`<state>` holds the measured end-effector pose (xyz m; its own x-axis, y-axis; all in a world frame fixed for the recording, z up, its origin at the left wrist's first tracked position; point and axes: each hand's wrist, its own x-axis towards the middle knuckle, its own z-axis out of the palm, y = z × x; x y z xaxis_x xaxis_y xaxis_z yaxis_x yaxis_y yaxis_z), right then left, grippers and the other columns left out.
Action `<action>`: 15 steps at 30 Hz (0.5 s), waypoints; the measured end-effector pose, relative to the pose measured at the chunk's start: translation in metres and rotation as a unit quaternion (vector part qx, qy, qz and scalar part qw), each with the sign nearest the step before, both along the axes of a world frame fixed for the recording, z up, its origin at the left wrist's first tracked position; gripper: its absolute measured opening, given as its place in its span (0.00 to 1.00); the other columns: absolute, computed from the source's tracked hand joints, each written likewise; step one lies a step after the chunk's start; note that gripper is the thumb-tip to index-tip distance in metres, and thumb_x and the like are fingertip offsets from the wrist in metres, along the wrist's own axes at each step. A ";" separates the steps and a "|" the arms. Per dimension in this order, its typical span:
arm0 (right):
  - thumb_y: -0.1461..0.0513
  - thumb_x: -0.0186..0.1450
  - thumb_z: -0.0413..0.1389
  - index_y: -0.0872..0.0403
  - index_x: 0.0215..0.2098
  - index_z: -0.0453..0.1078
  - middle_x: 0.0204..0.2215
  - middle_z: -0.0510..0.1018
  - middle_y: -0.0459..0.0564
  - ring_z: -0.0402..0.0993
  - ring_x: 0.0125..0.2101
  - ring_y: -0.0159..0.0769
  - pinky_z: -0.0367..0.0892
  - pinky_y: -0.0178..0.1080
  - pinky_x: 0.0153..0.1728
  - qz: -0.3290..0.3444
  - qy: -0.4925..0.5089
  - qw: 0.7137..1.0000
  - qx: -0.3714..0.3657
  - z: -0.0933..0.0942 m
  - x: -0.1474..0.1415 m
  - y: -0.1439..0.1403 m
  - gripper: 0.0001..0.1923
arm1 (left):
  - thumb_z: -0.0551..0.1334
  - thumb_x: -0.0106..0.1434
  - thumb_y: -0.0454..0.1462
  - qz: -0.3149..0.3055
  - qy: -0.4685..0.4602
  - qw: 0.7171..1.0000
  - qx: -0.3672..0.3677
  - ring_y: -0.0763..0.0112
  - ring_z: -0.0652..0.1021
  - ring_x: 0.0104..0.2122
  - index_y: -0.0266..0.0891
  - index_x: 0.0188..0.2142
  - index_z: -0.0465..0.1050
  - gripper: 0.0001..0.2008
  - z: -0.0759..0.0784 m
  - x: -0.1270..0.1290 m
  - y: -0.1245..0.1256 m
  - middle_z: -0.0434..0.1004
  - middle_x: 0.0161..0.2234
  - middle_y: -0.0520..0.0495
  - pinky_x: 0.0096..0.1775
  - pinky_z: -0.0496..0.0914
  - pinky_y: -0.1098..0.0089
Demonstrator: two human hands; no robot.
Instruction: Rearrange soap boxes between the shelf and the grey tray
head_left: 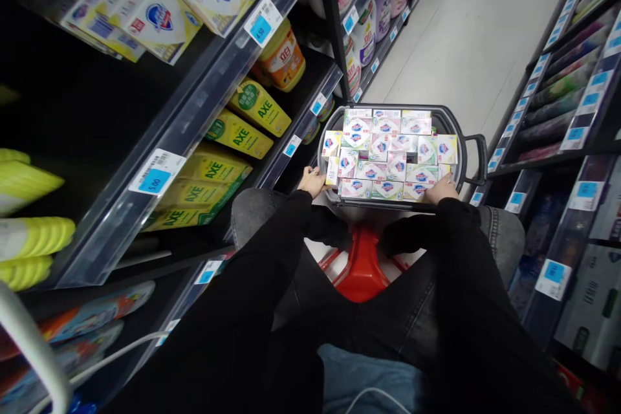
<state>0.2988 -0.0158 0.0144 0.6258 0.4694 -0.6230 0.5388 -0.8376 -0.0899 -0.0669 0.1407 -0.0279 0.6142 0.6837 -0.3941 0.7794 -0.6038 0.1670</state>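
Observation:
A dark shopping basket [412, 205] sits in front of my knees, filled with small soap boxes [387, 149] laid tightly in rows. My left hand [312, 182] is curled at the basket's left rim, its fingertips close against an upright soap box [332, 171]. At the front right corner, my right hand [441, 189] has its fingers round the end of another soap box [444, 171]. Parts of both hands' grips are hidden by the rim and the boxes. The basket's handle [480, 160] sticks out on the right.
Shelves on the left carry larger soap packs [160, 16], yellow AXE bottles [242, 132] and an orange tub [284, 58]. More shelves with price tags [553, 278] flank me on the right. A red stool [361, 268] shows between my legs. Pale floor [451, 32] stretches ahead.

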 end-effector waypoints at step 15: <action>0.56 0.61 0.56 0.71 0.69 0.28 0.64 0.51 0.77 0.61 0.61 0.56 0.59 0.47 0.60 0.016 -0.002 1.000 -0.015 0.010 -0.003 0.001 0.53 | 0.60 0.61 0.37 0.040 -0.068 0.997 -0.027 0.52 0.60 0.62 0.37 0.49 0.74 0.17 -0.011 -0.001 -0.006 0.76 0.49 0.36 0.59 0.51 0.54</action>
<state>0.2961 -0.0144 0.0247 0.6136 0.4706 -0.6341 0.5652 -0.8225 -0.0634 -0.0675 0.1342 -0.0393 0.6084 0.7131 -0.3484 0.7929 -0.5281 0.3039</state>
